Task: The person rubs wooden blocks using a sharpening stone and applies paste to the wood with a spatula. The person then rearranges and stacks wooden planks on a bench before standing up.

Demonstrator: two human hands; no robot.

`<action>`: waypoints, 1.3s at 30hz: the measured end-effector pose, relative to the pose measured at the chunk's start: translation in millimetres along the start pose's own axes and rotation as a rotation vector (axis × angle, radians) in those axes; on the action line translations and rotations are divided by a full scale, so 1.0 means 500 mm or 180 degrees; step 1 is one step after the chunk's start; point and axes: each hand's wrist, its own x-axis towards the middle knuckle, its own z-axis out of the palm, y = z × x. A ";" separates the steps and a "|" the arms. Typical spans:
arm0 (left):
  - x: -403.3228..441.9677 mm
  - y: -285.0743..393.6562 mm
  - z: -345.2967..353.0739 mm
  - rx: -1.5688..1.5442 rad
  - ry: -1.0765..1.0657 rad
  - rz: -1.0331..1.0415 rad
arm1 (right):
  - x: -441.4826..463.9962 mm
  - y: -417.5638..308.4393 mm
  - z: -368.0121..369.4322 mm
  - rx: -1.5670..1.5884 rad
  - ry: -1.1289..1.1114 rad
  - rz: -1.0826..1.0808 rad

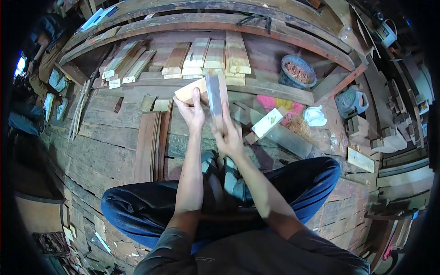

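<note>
My left hand (195,112) grips a pale wooden block (190,90), thumb up along its face. In my right hand (230,137) is a long wooden piece with a grey flat strip (214,94) along it; I cannot tell exactly what tool it is. The block's right end meets or lies right beside this piece in front of my shins. Near my right hand, a pale wood block (267,123) rests on a long board (293,142). Several dark wooden boards (147,144) lie to the left of my left arm.
Stacked planks (215,55) lie beyond my hands, under a long wooden bench (183,20). A bucket of shavings (298,72), a white bag (315,116) and a grey jug (352,103) stand to the right. Another person's legs (43,87) show at far left.
</note>
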 end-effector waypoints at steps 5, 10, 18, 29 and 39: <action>0.005 -0.007 -0.009 0.0244 -0.0053 0.0032 | 0.078 -0.019 -0.004 0.0351 0.0024 -0.0187; 0.030 -0.008 -0.025 -0.0146 0.0158 -0.0107 | -0.005 0.002 0.006 0.0303 -0.0152 -0.0235; 0.017 -0.006 -0.010 0.0349 0.0003 0.0192 | 0.099 -0.040 0.002 0.0766 -0.0280 0.0187; 0.016 0.014 -0.009 0.0218 0.0059 0.0077 | 0.073 -0.015 -0.001 0.0609 -0.0282 0.0146; 0.057 -0.033 -0.072 0.0231 0.0150 0.0147 | -0.111 0.094 -0.021 0.0706 -0.0292 0.0915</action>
